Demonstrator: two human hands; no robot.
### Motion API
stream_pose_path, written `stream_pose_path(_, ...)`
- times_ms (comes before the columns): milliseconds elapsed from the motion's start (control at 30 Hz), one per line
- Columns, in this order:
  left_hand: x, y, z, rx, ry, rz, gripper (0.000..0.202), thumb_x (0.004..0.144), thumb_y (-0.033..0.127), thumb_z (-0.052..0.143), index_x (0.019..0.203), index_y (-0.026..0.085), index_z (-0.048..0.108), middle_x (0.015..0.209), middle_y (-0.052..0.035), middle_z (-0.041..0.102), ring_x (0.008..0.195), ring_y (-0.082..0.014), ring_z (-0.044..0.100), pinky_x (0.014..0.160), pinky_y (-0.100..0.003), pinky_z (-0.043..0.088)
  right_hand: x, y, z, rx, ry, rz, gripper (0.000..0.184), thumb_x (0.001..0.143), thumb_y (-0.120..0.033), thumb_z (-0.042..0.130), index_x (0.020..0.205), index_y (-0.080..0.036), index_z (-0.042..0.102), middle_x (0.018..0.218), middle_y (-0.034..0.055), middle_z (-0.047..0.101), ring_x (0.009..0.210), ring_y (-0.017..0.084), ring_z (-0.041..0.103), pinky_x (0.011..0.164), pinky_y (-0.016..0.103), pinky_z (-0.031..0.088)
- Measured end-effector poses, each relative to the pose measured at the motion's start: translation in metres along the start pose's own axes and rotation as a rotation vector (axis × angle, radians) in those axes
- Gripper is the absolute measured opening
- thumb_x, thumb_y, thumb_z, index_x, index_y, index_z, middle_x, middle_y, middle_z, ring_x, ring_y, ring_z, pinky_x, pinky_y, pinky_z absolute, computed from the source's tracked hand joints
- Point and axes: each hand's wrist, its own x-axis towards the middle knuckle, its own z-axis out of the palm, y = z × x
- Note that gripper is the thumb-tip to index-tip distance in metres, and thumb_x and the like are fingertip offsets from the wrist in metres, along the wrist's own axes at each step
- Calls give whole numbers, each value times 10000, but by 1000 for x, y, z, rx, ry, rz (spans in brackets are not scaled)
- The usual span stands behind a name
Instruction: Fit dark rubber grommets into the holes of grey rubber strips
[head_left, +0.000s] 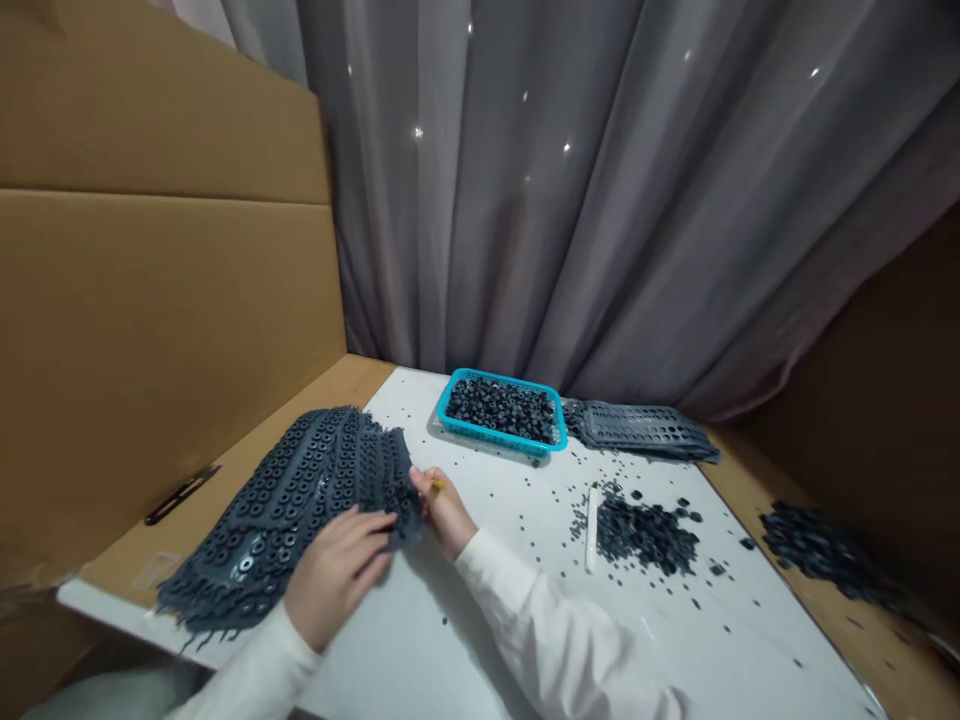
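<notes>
A stack of dark rubber sheets (300, 480) with rows of moulded rings lies at the left of the white table. My left hand (337, 575) lies on the near right part of the stack, fingers stretched out over it. At the stack's right edge, my right hand (448, 515) is closed in a pinch. A small yellow-ended thing (439, 484) shows between its fingers; the rest of it is hidden. The right fingertips touch the sheet's edge, and I cannot tell whether they also grip it.
A blue basket (501, 440) full of small black rubber rings stands at the back. Right of it lie punched rubber sheets (645, 428). A white strip (592, 530) borders a pile of black bits (649, 535). Another dark heap (817, 550) sits far right. Cardboard walls (165, 300) flank the table.
</notes>
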Motion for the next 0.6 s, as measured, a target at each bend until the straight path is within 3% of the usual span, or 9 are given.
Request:
stream_pose_path(133, -2, 64, 38, -98, -47, 58, 239, 845, 117, 449, 951, 193, 650, 1138, -63, 660, 1032, -209, 611, 933, -415, 472, -22, -15, -57, -119, 171, -135, 487, 480, -219, 768, 685, -217, 326, 568, -104, 444, 474, 56, 380, 454, 169, 294)
stream_pose_path(300, -10, 108, 68, -270, -102, 104, 325, 783, 36, 447, 981, 220, 628, 1082, -24, 677, 1010, -209, 605, 939, -416, 454, -84, -17, -123, -196, 348, -201, 461, 494, -198, 739, 683, -217, 319, 628, -91, 474, 492, 52, 410, 475, 169, 313)
stream_pose_path(433, -19, 128, 73, -406, -169, 187, 298, 736, 1, 456, 877, 208, 618, 973, -24, 678, 936, -208, 584, 865, -387, 467, -100, -16, -139, -297, 357, -165, 483, 528, -345, 729, 699, -231, 292, 719, -33, 568, 554, 101, 522, 481, 203, 384)
stream_pose_path(500, -23, 134, 71, -456, -201, 191, 266, 740, 8, 466, 863, 196, 607, 907, -35, 664, 875, -201, 566, 787, -351, 470, -86, -17, -138, -371, 355, -153, 471, 555, -407, 702, 705, -236, 290, 703, -23, 583, 532, 113, 524, 457, 215, 390)
stream_pose_path(600, -27, 140, 65, -513, -259, 204, 219, 764, 23, 467, 846, 187, 587, 836, -33, 644, 798, -189, 534, 717, -329, 446, -45, -18, -130, -482, 370, -173, 443, 553, -362, 705, 696, -236, 304, 591, -59, 545, 477, 104, 480, 441, 214, 375)
